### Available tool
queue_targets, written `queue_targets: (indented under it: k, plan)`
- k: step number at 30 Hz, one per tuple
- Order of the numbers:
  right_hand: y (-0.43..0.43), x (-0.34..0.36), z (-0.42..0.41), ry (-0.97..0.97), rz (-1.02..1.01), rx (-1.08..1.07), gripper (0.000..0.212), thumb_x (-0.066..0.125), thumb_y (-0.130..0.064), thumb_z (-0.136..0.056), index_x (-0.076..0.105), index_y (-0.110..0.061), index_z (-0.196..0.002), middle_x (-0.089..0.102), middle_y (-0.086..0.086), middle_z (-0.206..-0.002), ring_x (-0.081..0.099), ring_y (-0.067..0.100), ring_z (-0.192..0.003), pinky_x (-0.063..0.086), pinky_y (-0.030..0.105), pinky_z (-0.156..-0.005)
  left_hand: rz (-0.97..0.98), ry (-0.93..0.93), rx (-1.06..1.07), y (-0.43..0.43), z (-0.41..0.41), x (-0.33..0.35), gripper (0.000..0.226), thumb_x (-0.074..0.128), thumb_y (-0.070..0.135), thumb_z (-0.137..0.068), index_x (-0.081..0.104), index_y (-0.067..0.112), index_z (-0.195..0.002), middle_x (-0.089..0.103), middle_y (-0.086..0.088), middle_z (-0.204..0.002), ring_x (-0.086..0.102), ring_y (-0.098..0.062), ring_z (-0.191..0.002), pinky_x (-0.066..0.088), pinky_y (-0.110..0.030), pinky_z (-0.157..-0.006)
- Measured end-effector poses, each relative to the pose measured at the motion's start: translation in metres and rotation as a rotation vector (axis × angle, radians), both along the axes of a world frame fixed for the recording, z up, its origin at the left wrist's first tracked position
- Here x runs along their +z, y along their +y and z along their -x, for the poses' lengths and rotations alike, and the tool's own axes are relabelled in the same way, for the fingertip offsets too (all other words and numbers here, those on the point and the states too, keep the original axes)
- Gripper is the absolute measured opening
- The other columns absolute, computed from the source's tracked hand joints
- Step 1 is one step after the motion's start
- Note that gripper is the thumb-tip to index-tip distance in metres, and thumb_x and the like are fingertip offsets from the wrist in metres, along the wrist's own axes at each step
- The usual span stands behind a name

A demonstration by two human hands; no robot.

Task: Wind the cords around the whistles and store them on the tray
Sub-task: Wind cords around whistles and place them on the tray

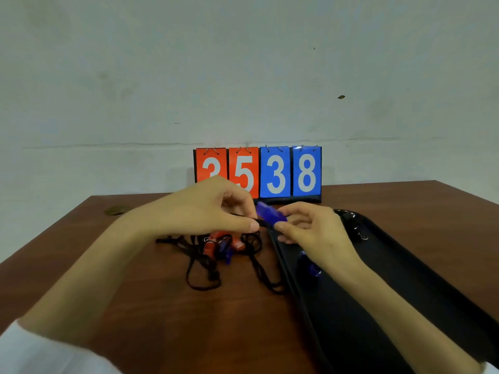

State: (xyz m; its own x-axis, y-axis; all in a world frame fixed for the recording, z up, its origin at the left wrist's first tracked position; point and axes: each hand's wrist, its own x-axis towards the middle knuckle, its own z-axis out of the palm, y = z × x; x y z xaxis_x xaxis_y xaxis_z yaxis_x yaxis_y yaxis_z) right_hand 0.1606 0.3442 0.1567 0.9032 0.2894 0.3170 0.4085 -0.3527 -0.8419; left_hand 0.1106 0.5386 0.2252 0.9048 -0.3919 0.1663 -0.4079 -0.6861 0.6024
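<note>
Your right hand pinches the blue whistle at the centre of the frame, over the upper-left corner of the black tray. Your left hand pinches its black cord just beside it. Below, left of the tray, a tangled pile of whistles lies on the table.

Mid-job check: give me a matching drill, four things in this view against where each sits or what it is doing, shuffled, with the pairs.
Things:
1 left hand
2 right hand
3 tangled whistles
4 scoreboard

Places or states:
A stands at the back of the table
B lie left of the tray
C pinches the black cord
D holds the blue whistle

Pairs: 1-C, 2-D, 3-B, 4-A.
</note>
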Motion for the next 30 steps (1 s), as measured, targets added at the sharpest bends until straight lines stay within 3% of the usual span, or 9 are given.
queue_targets:
  k: [5, 9, 14, 18, 21, 24, 27, 30]
  plan:
    - [0.005, -0.002, 0.008, -0.119, 0.134, 0.144, 0.023, 0.072, -0.013, -0.078, 0.064, -0.026, -0.096, 0.068, -0.009, -0.087, 0.066, 0.001, -0.081, 0.054, 0.018, -0.077, 0.039, -0.168, 0.058, -0.003, -0.007, -0.007, 0.003, 0.073, 0.023, -0.077, 0.072, 0.024, -0.080, 0.070, 0.007, -0.078, 0.064, -0.004, -0.077, 0.050, -0.013, -0.075]
    - [0.006, -0.001, 0.013, -0.053, -0.007, 0.226, 0.018, 0.071, -0.008, -0.077, 0.066, -0.017, -0.092, 0.071, -0.002, -0.084, 0.070, 0.008, -0.074, 0.057, 0.022, -0.073, 0.196, -0.115, 0.127, 0.002, -0.014, -0.015, 0.008, 0.069, 0.030, -0.080, 0.070, 0.024, -0.086, 0.069, -0.002, -0.076, 0.061, -0.017, -0.060, 0.051, -0.020, -0.057]
    - [0.007, 0.003, 0.017, -0.008, -0.153, 0.276, 0.016, 0.069, -0.003, -0.077, 0.066, -0.013, -0.090, 0.073, 0.005, -0.079, 0.071, 0.016, -0.071, 0.057, 0.023, -0.067, 0.360, 0.009, 0.180, -0.001, -0.018, -0.025, 0.007, 0.063, 0.026, -0.084, 0.067, 0.020, -0.084, 0.063, 0.003, -0.062, 0.046, -0.006, -0.044, 0.036, -0.013, -0.042]
    - [0.005, 0.006, 0.016, 0.062, -0.284, 0.295, 0.012, 0.064, -0.003, -0.081, 0.063, -0.010, -0.091, 0.072, 0.005, -0.074, 0.071, 0.018, -0.069, 0.057, 0.022, -0.065, 0.384, 0.057, 0.185, -0.008, -0.019, -0.034, 0.012, 0.057, 0.022, -0.090, 0.066, 0.020, -0.083, 0.055, 0.008, -0.049, 0.042, -0.003, -0.040, 0.035, -0.014, -0.040]
    - [0.002, 0.007, 0.012, 0.079, -0.401, 0.227, 0.010, 0.063, -0.005, -0.081, 0.061, -0.008, -0.090, 0.072, 0.005, -0.072, 0.070, 0.017, -0.066, 0.057, 0.023, -0.064, 0.405, 0.097, 0.130, -0.018, -0.015, -0.041, 0.019, 0.053, 0.024, -0.093, 0.064, 0.016, -0.080, 0.054, 0.006, -0.049, 0.040, -0.005, -0.039, 0.033, -0.016, -0.040]
    - [0.000, 0.005, 0.006, 0.075, -0.455, 0.091, 0.008, 0.065, -0.008, -0.082, 0.060, -0.010, -0.088, 0.072, 0.003, -0.071, 0.070, 0.015, -0.065, 0.057, 0.022, -0.063, 0.423, 0.145, 0.115, -0.026, -0.016, -0.045, 0.021, 0.046, 0.022, -0.097, 0.063, 0.011, -0.089, 0.058, 0.001, -0.056, 0.034, -0.012, -0.041, 0.026, -0.019, -0.038]
    - [-0.001, 0.000, 0.001, 0.033, -0.375, -0.047, 0.011, 0.068, -0.014, -0.081, 0.061, -0.013, -0.089, 0.071, 0.002, -0.072, 0.069, 0.011, -0.065, 0.056, 0.020, -0.063, 0.296, 0.126, 0.138, -0.028, -0.017, -0.046, 0.027, 0.041, 0.023, -0.100, 0.062, 0.007, -0.094, 0.059, -0.002, -0.051, 0.032, -0.011, -0.035, 0.027, -0.019, -0.038]
    - [-0.002, -0.007, -0.003, -0.071, -0.206, -0.175, 0.015, 0.070, -0.021, -0.080, 0.061, -0.017, -0.091, 0.069, -0.003, -0.077, 0.068, 0.005, -0.067, 0.055, 0.020, -0.065, 0.217, 0.109, 0.154, -0.029, -0.016, -0.042, 0.029, 0.045, 0.029, -0.097, 0.062, 0.010, -0.084, 0.060, -0.001, -0.050, 0.034, -0.007, -0.033, 0.031, -0.014, -0.038]
